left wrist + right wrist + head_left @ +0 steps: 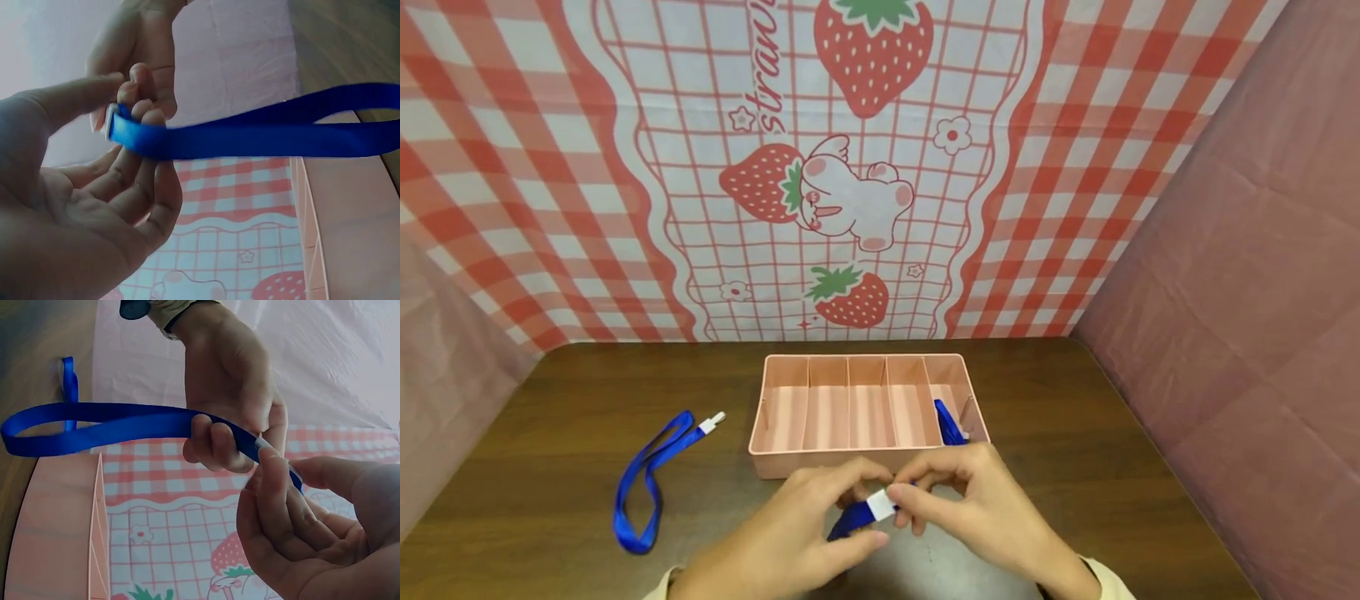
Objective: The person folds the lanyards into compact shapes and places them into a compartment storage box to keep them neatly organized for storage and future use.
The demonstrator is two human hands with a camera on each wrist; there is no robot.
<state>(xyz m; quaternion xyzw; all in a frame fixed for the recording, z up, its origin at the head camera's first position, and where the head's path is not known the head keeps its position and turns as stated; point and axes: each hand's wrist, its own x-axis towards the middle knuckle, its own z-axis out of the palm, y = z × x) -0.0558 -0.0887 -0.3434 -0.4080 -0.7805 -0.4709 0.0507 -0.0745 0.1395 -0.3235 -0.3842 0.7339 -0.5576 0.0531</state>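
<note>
A blue lanyard with a white clip (881, 505) is held between both hands in front of the box. Its blue strap (237, 141) lies across the curled fingers of my left hand (797, 525), and the loop hangs toward the tabletop. With thumb and fingertips, my right hand (973, 500) pinches the lanyard's clip end; the fingers hide part of it. Behind the hands stands a pink divided box (827, 462). Another blue lanyard (950, 423) lies in its rightmost compartment, partly hidden by the right hand.
A further blue lanyard (638, 492) lies looped on the brown table (535, 467) at the left, its white clip (712, 423) pointing toward the box. A strawberry-print cloth (820, 192) hangs behind the table, with a pink cloth (1247, 275) along the right side.
</note>
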